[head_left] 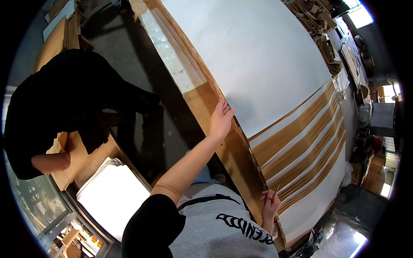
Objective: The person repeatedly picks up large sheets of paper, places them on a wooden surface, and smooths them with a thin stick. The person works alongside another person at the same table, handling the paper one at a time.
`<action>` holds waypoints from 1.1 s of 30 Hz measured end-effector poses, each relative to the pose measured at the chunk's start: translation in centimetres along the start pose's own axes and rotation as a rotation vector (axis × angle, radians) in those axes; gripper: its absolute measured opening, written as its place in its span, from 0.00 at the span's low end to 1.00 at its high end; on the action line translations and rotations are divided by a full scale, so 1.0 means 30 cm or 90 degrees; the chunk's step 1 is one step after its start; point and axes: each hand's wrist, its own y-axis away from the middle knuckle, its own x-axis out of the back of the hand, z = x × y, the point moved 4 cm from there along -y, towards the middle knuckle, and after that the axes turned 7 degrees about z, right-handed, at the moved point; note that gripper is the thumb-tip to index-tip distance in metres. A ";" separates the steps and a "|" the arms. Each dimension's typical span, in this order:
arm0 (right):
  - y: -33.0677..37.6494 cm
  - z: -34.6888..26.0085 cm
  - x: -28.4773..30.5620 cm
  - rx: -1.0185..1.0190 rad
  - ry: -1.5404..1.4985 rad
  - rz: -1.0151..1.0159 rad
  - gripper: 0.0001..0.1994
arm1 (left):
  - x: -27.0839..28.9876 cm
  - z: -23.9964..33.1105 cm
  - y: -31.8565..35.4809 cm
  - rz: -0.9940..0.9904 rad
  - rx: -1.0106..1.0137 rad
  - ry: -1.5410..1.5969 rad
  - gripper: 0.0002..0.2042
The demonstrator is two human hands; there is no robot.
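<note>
A large white sheet (254,56) lies over the far part of a long worktable. Nearer me, several sheets are fanned out in overlapping strips, brown bands (301,146) alternating with white. My left hand (221,121) is at the long left edge of the white sheet, fingers slightly bent and apart, fingertips at the rim. Whether they press on the sheet I cannot tell. Lower right, my right hand (271,204) is closed around a thin brown stick (276,189), beside the near end of the fanned strips.
A wooden ledge (232,148) with clear plastic film (165,47) runs along the table's left side. At left, a person in black (64,99) bends over brown boards (77,159). A white paper stack (114,193) stands nearby. Cardboard piles (312,19) line the far right.
</note>
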 end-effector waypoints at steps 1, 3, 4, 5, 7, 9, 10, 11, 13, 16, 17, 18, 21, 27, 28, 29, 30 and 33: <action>0.001 -0.011 -0.007 -0.006 0.003 0.001 0.13 | 0.003 -0.001 0.000 0.015 0.020 -0.009 0.24; -0.007 -0.018 -0.021 -0.006 0.004 0.003 0.13 | -0.007 0.048 0.008 0.044 0.056 -0.027 0.24; -0.007 -0.009 -0.022 0.001 0.005 0.003 0.13 | -0.017 0.060 0.016 0.036 0.073 -0.027 0.24; -0.013 -0.006 -0.038 0.013 -0.001 0.002 0.13 | -0.027 0.079 0.021 0.030 0.081 -0.029 0.24; -0.007 -0.028 -0.049 -0.013 -0.018 0.005 0.14 | -0.040 0.083 0.017 0.005 0.080 -0.007 0.24; -0.003 -0.023 -0.059 -0.024 -0.014 0.007 0.15 | -0.035 0.047 0.004 -0.033 0.065 0.044 0.24; -0.006 -0.033 -0.069 -0.025 -0.006 0.003 0.15 | -0.023 0.038 -0.003 -0.030 0.065 0.037 0.24; -0.005 -0.044 -0.074 -0.027 0.003 0.004 0.15 | -0.022 0.039 -0.005 -0.030 0.068 0.031 0.24; -0.012 -0.046 -0.085 -0.030 0.005 0.000 0.15 | -0.013 0.040 -0.007 0.007 0.080 0.031 0.23; -0.016 -0.019 -0.089 -0.034 -0.010 -0.007 0.15 | -0.004 0.071 -0.007 0.071 0.092 0.037 0.23; -0.013 -0.011 -0.086 -0.037 -0.011 -0.006 0.15 | 0.002 0.067 -0.016 0.062 0.085 0.029 0.24; -0.016 -0.008 -0.089 -0.040 -0.011 -0.005 0.15 | 0.008 0.067 -0.024 0.054 0.078 0.020 0.24; -0.022 -0.053 -0.104 -0.033 -0.017 -0.012 0.15 | 0.011 0.051 -0.038 0.048 0.090 0.007 0.24; -0.028 -0.047 -0.120 -0.031 -0.010 -0.042 0.15 | 0.022 0.068 -0.030 0.054 0.121 0.073 0.23; -0.036 -0.056 -0.128 -0.021 -0.003 -0.048 0.15 | 0.025 0.075 -0.039 0.058 0.093 0.054 0.23; -0.041 -0.064 -0.130 -0.018 0.007 -0.050 0.14 | 0.024 0.071 -0.046 0.057 0.072 0.034 0.22; -0.043 -0.069 -0.129 -0.017 0.020 -0.051 0.14 | 0.026 0.064 -0.053 0.055 0.055 0.015 0.22; -0.046 -0.056 -0.128 -0.005 0.007 -0.060 0.10 | 0.037 0.058 -0.068 0.043 0.071 0.044 0.22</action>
